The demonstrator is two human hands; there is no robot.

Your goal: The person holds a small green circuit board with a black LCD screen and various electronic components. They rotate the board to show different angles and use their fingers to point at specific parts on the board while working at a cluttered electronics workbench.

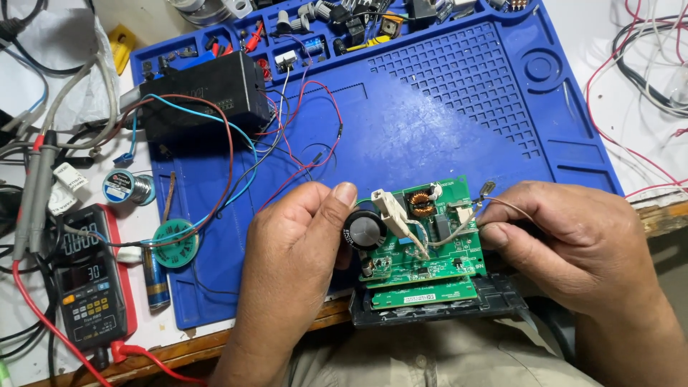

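Multimeter (pixel 89 287), solder spool (pixel 127 187) and a black box (pixel 201 97) trailing wires lie to the left on the blue work mat (pixel 430 129). Left hand (pixel 294 265) pinches the green circuit board (pixel 423 236) by its edge, steadying it above the bench edge. Right hand (pixel 573 240) pinches a thin lead (pixel 502 204) at the board's right side, keeping it taut.

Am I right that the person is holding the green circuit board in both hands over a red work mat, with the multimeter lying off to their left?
Not quite: the work mat is blue, not red, as the head view shows. The rest holds: the left hand and right hand hold the green circuit board over it, and the multimeter lies to their left.
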